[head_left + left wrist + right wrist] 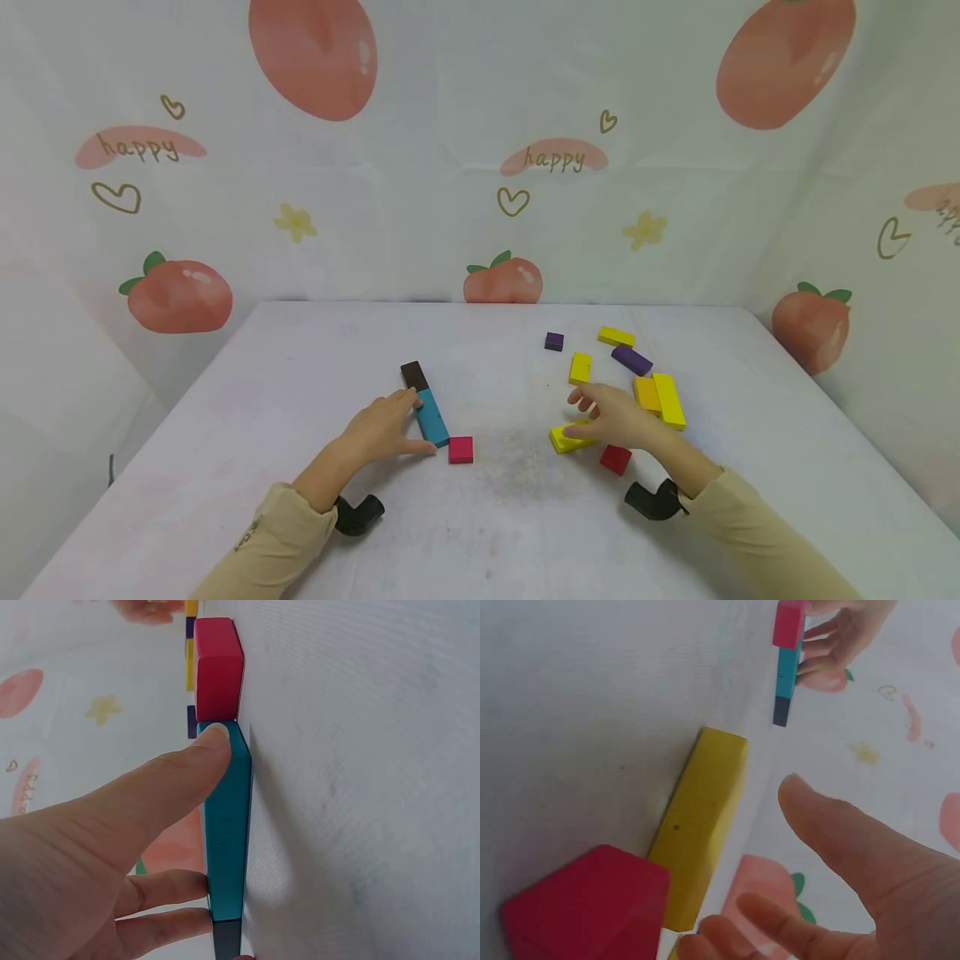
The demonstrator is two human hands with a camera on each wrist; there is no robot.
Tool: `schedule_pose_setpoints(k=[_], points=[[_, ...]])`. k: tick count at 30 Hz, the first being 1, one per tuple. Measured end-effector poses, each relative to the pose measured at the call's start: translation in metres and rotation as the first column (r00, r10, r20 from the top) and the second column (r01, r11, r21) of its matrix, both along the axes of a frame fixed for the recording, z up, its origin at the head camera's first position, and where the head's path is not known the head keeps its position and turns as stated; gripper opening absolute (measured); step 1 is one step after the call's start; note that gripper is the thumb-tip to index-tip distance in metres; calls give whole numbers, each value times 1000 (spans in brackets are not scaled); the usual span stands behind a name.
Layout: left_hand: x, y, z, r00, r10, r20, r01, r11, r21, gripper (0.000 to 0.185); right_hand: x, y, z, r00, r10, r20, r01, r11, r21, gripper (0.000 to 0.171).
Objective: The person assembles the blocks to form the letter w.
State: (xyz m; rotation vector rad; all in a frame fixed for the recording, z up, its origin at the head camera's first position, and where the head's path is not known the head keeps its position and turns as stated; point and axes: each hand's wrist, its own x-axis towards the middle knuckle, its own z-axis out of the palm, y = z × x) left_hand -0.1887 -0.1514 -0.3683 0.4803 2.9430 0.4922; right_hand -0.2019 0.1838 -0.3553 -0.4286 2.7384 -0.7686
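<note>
My left hand (408, 421) lies flat on the white table (300, 375) with straight fingers against the left side of a long teal block (432, 417). The left wrist view shows my left hand (150, 825) with its thumb tip on the teal block (227, 825) near a pink cube (218, 669). A dark brown block (413, 374) butts the teal block's far end, and the pink cube (461, 449) sits at its near end. My right hand (583, 415) hovers with spread fingers just over a flat yellow block (564, 440); a red cube (615, 458) lies beside it. In the right wrist view the right hand (780, 847) is apart from the yellow block (701, 817).
Beyond the right hand lie loose blocks: a small yellow one (580, 367), a long yellow one (669, 400) beside an orange one (645, 393), a purple bar (632, 359), a yellow bar (616, 336) and a purple cube (554, 341). A printed curtain (450, 167) backs the table.
</note>
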Motion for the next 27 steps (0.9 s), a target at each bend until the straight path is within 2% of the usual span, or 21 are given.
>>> schedule_pose_setpoints(k=[6, 11, 19, 27], points=[[0, 0, -1, 1000, 2, 0, -2, 1000, -2, 75, 5, 2, -9, 1000, 9, -12, -8, 998, 59, 65], [-1, -1, -1, 1000, 0, 2, 0, 1000, -1, 71, 7, -1, -14, 1000, -24, -2, 24, 995, 95, 71], [-1, 0, -2, 1000, 2, 10, -2, 1000, -1, 73, 11, -8, -14, 999, -49, -11, 50, 988, 147, 72], [0, 0, -2, 1000, 5, 10, -5, 1000, -4, 74, 12, -11, -11, 999, -40, -25, 44, 988, 150, 67]])
